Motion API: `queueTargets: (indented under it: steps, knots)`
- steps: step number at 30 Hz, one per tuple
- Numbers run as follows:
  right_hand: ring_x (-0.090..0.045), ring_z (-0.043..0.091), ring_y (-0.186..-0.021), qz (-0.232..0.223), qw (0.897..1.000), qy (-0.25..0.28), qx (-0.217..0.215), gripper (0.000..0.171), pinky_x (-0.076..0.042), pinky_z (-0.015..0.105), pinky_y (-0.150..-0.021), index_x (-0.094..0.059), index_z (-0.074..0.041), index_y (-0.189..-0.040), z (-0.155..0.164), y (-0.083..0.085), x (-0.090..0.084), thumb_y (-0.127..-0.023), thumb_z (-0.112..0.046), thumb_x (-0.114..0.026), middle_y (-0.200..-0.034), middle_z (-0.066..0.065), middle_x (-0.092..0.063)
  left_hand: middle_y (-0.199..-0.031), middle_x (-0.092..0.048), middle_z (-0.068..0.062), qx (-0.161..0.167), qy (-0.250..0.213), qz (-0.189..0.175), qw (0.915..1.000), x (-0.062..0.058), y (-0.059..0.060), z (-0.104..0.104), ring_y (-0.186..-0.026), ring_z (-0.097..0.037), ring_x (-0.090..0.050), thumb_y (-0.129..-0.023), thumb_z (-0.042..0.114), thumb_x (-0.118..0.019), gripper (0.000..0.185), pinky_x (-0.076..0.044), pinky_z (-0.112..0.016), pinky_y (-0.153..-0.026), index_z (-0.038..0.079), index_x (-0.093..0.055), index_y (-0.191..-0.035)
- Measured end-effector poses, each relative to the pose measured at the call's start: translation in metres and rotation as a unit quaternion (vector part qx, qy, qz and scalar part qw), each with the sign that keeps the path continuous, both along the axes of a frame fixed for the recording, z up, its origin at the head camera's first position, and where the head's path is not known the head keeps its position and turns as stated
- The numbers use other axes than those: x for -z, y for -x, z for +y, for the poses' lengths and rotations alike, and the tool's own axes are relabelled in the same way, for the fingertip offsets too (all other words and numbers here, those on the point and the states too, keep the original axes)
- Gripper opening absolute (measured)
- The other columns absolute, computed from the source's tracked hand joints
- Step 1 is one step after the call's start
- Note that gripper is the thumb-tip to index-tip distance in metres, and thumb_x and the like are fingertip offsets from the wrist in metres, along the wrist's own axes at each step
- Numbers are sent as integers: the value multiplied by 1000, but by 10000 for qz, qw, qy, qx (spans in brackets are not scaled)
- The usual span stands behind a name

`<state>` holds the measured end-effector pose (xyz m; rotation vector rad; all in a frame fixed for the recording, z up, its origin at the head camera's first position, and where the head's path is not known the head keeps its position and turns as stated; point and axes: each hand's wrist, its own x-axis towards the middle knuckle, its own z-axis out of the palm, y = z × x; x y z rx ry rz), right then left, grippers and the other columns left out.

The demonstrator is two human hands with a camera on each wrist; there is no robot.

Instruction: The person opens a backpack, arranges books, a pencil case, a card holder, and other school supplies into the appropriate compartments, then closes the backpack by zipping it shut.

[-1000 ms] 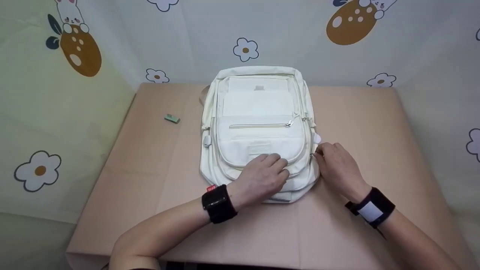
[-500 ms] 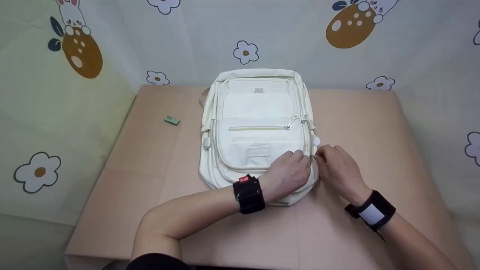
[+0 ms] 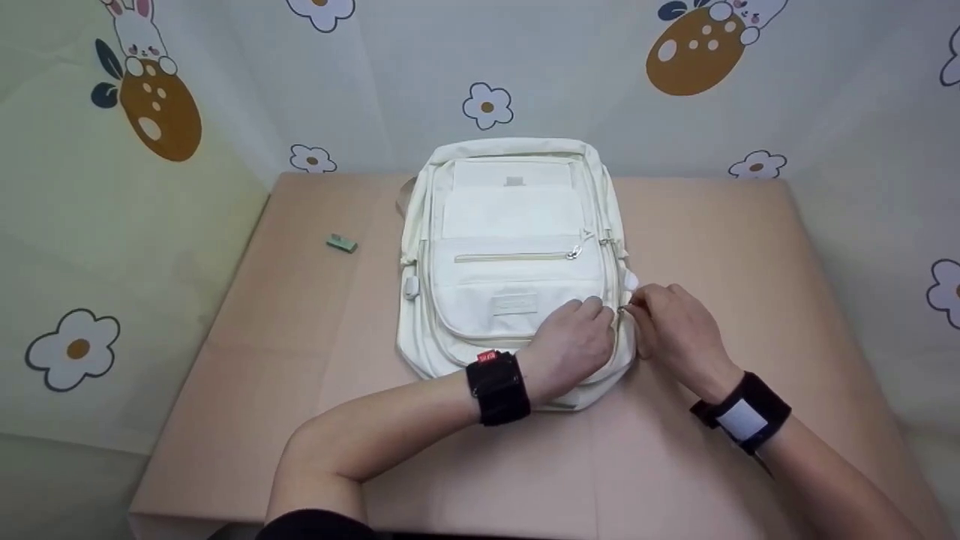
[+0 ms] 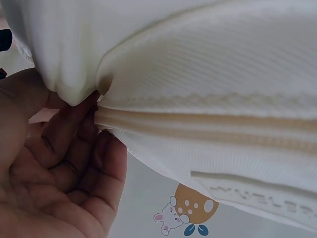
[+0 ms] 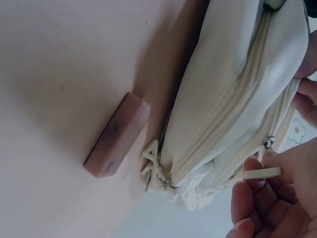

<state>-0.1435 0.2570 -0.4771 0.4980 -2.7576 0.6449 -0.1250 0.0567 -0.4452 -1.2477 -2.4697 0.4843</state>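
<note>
A white backpack [image 3: 517, 247] lies flat on the beige table [image 3: 720, 247], front pockets up. My left hand [image 3: 600, 313] rests on its lower right corner, and in the left wrist view its fingers [image 4: 81, 124] curl onto a fold of the fabric beside a cream zipper track [image 4: 213, 130]. My right hand [image 3: 637, 306] sits at the bag's right edge, close against the left hand. In the right wrist view its fingertips [image 5: 255, 182] pinch a white zipper pull tab [image 5: 261, 173]. A second metal pull [image 3: 576, 251] sits on the front pocket zipper.
A small green block [image 3: 342, 244] lies on the table, left of the bag. In the right wrist view a pink eraser-like block [image 5: 117, 135] lies on the table against the bag's side. Printed cloth walls [image 3: 150, 112] enclose the table on the left, back and right.
My left hand has slid right from the middle of the front pocket to the bag's right edge, meeting the right hand. The right hand has hardly moved at the zipper.
</note>
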Motion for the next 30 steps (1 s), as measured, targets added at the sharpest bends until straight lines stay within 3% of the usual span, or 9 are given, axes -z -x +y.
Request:
queueTargets:
  steps: [16, 30]
  knots:
    - [-58, 29, -77, -138, 9994, 4, 312, 13, -45, 43, -63, -68, -2, -102, -2, 54, -4, -101, -14, -65, -88, 13, -67, -96, -60, 4, 180, -250, -122, 9995, 2, 1, -2, -91, -15, -52, -99, 19, -54, 20, -43, -24, -70, 20, -73, -96]
    - [-57, 26, -75, 73, 9999, 132, -45, 12, -42, 40, -63, -72, -4, -106, -1, 62, 1, -98, -11, -68, -91, 10, -71, -98, -60, 4, 118, -169, -218, 9996, 2, 2, -4, -93, -15, -52, -100, 20, -54, 20, -44, -24, -71, 19, -74, -100]
